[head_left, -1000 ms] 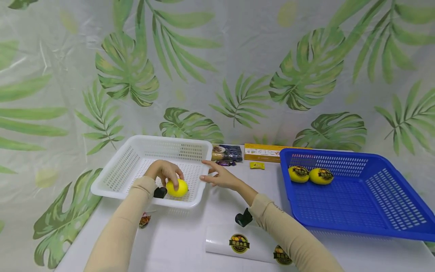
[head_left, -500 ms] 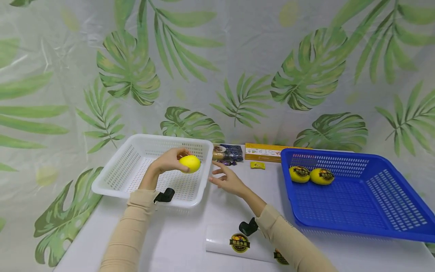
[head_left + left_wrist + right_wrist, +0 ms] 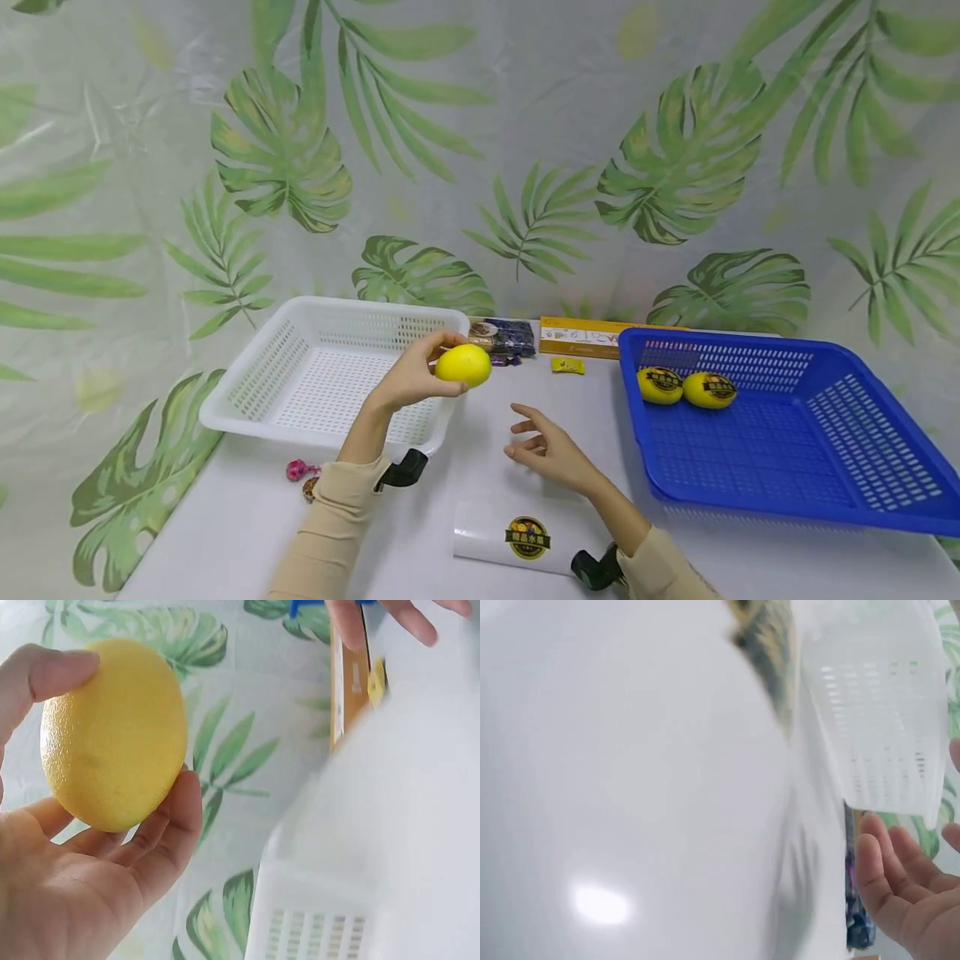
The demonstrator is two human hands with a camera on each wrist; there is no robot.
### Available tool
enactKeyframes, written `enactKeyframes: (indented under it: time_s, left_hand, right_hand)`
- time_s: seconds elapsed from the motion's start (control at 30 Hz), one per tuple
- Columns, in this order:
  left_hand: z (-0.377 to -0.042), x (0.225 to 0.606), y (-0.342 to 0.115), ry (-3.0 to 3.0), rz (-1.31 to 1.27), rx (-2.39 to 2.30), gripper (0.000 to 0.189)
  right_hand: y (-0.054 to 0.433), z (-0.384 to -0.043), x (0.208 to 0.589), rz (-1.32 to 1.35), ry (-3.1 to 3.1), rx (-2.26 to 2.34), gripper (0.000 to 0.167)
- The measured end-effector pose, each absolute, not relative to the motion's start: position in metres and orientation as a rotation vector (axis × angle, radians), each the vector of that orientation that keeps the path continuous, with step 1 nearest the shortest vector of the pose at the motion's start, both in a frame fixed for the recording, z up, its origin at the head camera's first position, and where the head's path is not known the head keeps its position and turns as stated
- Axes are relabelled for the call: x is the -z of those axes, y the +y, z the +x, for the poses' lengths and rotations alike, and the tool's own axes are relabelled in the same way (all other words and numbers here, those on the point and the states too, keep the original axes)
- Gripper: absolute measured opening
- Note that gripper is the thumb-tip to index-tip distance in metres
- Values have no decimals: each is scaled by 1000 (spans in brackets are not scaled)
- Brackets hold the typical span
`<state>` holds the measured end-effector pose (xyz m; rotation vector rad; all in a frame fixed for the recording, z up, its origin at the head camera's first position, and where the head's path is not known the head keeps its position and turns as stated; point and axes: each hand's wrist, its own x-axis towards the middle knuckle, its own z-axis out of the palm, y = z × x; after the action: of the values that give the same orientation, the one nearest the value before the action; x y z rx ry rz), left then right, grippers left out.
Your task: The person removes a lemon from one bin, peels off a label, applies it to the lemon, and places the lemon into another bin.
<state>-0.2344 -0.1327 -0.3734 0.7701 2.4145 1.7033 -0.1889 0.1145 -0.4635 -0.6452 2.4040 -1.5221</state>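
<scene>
My left hand (image 3: 414, 372) grips a plain yellow lemon (image 3: 463, 367) between thumb and fingers, raised at the right rim of the white basket (image 3: 258, 427). In the left wrist view the thumb presses the top of the lemon (image 3: 116, 739) and the fingers curl beneath it. The right hand (image 3: 552, 450) hovers over the table to the right of that basket, fingers loosely bent and holding nothing. Below it lies a white roll of labels (image 3: 487, 533) printed with round black-and-gold stickers, partly covered by the right wrist's camera.
A blue basket (image 3: 720, 467) on the right holds two labelled lemons (image 3: 708, 390). Along the back lie an orange box (image 3: 577, 337), a dark packet (image 3: 510, 337) and a yellow wrapped sweet (image 3: 567, 365). A pink-wrapped sweet (image 3: 297, 470) sits in front of the white basket.
The left hand has lifted the lemon out of the white basket and carried it right to its rim. The right hand has left that rim, moving right and toward the body.
</scene>
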Motion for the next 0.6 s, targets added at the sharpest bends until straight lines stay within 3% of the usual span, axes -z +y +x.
enactKeyframes:
  time_s: [0.6]
  left_hand:
    - [-211,440,-51,2385,788,-1627,57]
  right_hand:
    - [171,-152,481,-853,2591,1244,52]
